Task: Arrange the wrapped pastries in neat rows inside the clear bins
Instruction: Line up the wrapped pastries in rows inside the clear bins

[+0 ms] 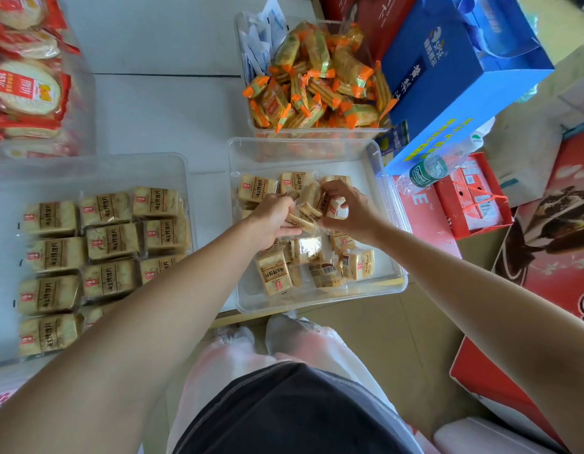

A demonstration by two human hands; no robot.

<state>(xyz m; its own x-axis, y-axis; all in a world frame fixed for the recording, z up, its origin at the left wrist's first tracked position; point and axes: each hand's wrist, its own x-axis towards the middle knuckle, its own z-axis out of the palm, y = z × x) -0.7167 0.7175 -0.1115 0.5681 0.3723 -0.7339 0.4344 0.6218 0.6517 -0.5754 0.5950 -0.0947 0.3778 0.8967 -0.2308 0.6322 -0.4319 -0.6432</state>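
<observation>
Two clear bins sit on the white table. The left bin (182, 165) holds several tan wrapped pastries (112, 242) laid flat in neat rows. The right bin (379, 158) has pastries in a row along its far side (256, 188) and a loose jumble near its front (274, 273). Over the middle of the right bin, my left hand (271, 221) grips pastries from the left, and my right hand (347, 209) pinches a tilted pastry (311, 199) from the right. Both hands meet on the same small bunch.
Behind the right bin, another clear bin (251, 126) is heaped with orange-wrapped crackers (320, 83). Red-wrapped round cakes (25, 86) fill a bin at the far left. A blue gift box (454, 77), a water bottle (431, 172) and red boxes (474, 198) crowd the right side.
</observation>
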